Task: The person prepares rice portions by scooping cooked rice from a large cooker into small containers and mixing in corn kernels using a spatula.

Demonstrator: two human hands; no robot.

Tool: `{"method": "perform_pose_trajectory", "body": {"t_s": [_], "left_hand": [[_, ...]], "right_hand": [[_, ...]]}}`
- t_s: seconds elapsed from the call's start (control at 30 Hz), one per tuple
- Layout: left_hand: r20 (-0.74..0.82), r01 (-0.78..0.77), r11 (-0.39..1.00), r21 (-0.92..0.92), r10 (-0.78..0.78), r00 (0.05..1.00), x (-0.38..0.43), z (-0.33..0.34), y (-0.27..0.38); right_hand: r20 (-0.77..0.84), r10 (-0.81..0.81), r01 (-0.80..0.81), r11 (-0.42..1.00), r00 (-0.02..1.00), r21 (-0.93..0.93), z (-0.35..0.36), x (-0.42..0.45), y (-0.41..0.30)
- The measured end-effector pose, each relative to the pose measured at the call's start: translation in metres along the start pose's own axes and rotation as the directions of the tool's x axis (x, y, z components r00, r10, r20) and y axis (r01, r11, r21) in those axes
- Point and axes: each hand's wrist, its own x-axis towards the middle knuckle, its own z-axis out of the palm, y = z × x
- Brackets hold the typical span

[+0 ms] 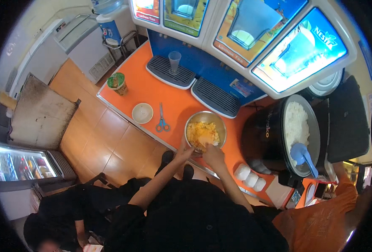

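A stainless steel mixing bowl (222,126) stands near the front edge of the orange counter (135,83), with yellow, orange-dusted food (201,129) in it. My left hand (185,151) grips the bowl's near left rim. Inside the bowl's near side, my right hand (213,155) holds a light-coloured utensil, perhaps a spoon or scoop, its head among the food; the handle is hidden by my fingers. To the left lie scissors (162,123) with blue handles and a small cream bowl (142,113). At the right stands a large black rice cooker (264,135), full of white rice (296,123) with a blue rice paddle (299,153).
A drink dispenser (201,56) with drip trays (216,97) backs the counter; a clear plastic cup (174,61) stands on one tray. A green-lidded cup (117,83) is at the left. Several white rounded items (250,177) sit near the cooker. People are at lower left (60,208) and right (318,220).
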Motion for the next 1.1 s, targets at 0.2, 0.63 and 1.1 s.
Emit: {"method": "perform_pose_trajectory", "body": {"t_s": [0.2, 0.63, 1.1], "left_hand": [[0.057, 0.07, 0.997, -0.016, -0.069, 0.996, -0.001, 0.021, 0.031], [0.038, 0.02, 0.998, 0.065, -0.022, 0.999, -0.001, 0.009, 0.02], [0.176, 0.047, 0.748, 0.662, -0.216, 0.961, 0.041, -0.019, 0.092]], "right_hand": [[0.281, -0.084, 0.056, 0.993, 0.956, 0.106, -0.001, 0.071, 0.056], [0.29, 0.119, -0.158, 0.98, 0.95, 0.117, -0.02, 0.055, 0.036], [0.765, -0.161, -0.593, 0.54, 0.623, 0.597, -0.09, 0.108, 0.101]]}}
